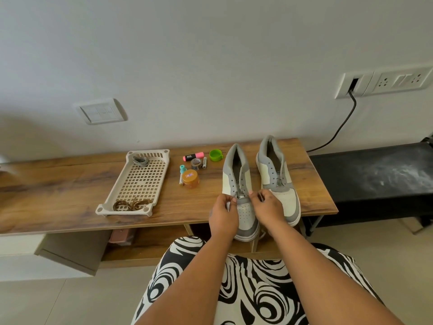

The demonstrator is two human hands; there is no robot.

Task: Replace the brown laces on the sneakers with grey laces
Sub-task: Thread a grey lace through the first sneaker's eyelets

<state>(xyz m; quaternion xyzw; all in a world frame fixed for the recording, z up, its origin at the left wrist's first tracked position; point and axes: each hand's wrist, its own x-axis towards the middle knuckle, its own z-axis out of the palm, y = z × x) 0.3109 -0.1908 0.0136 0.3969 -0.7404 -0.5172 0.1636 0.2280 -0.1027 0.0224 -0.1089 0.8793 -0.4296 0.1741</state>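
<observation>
Two grey-and-white sneakers stand side by side on the wooden table, toes toward me. The left sneaker [236,177] has a grey lace [240,195] through its lowest eyelets. My left hand [223,214] pinches one end of that lace at the shoe's left side. My right hand [267,207] pinches the other end on the right. The right sneaker [277,174] shows a short bit of grey lace near its lower eyelets. In the cream slotted tray [138,181], brown laces [132,204] lie at the near end and a coiled grey lace [141,161] at the far end.
Between tray and shoes lie a pink highlighter [192,157], a green cup [215,155], a tape roll [196,163], batteries and a brown jar [190,179]. A black bench [375,174] stands to the right. A black cable [337,130] hangs from the wall socket.
</observation>
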